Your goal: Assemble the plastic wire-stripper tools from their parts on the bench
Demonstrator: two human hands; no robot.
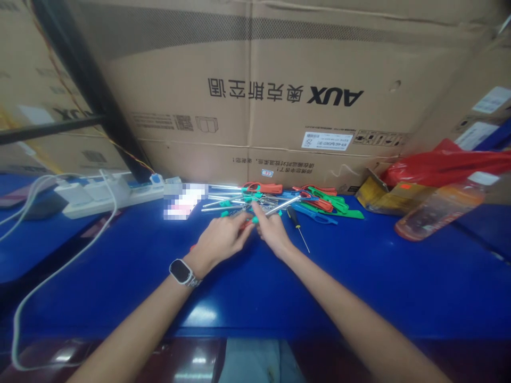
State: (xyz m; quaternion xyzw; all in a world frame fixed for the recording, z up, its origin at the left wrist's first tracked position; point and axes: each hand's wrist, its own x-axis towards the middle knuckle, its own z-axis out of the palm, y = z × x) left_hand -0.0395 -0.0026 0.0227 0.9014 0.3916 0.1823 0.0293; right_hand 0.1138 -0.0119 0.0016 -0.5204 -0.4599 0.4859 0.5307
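Over a pile of small parts at the far side of the blue table, my two hands are close together. My right hand [273, 229] is closed on a thin metal rod with a green end [288, 202], which slants up to the right. My left hand [221, 236], with a watch on its wrist, has its fingers bent at the pile's near edge. A bit of red shows by its fingertips; what they hold is hidden. Around them lie more metal rods [217, 204] with green ends, orange handles [268, 188] and green and blue plastic pieces [337, 202].
A screwdriver [297, 226] lies right of my hands. Farther right are a plastic bottle [439, 207] on its side, a small carton [381, 194] and a red bag [439, 162]. A power strip [120, 197] with white cables stands left. A large cardboard box [179, 69] rises behind.
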